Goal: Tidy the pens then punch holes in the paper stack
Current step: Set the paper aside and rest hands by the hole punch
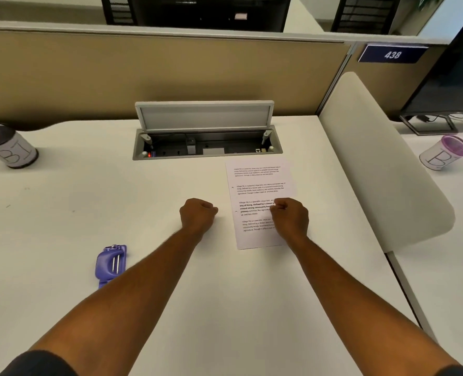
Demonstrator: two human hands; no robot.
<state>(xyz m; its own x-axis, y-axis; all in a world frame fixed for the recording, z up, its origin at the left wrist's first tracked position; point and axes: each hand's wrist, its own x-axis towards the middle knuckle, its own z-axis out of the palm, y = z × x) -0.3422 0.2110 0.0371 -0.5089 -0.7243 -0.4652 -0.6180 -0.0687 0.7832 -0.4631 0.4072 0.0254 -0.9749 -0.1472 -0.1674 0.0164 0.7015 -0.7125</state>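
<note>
Though the paper (257, 191) looks like a thin stack, or perhaps a single sheet, it lies flat on the desk (62, 213) just in front of the open cable box (207, 147), and it should handle as paper does: light, limp, quick to slide on the smooth top and to crease if pinched hard. Two small marks near its left edge may be holes — too small to tell. The right hand (288, 217) sits over the lower right of the sheet with fingers curled in a fist; whether it pinches the paper or something tiny I cannot tell. The left hand (198, 213) is a closed fist just left of the sheet, holding nothing visible. A purple punch (111, 263) lies near the left forearm, well apart from the paper. I would lift the stack by a long edge with both hands, keeping it square, then feed that edge into the punch. Two cups (6, 149) (444, 153) stand far left and right; no pens show.
</note>
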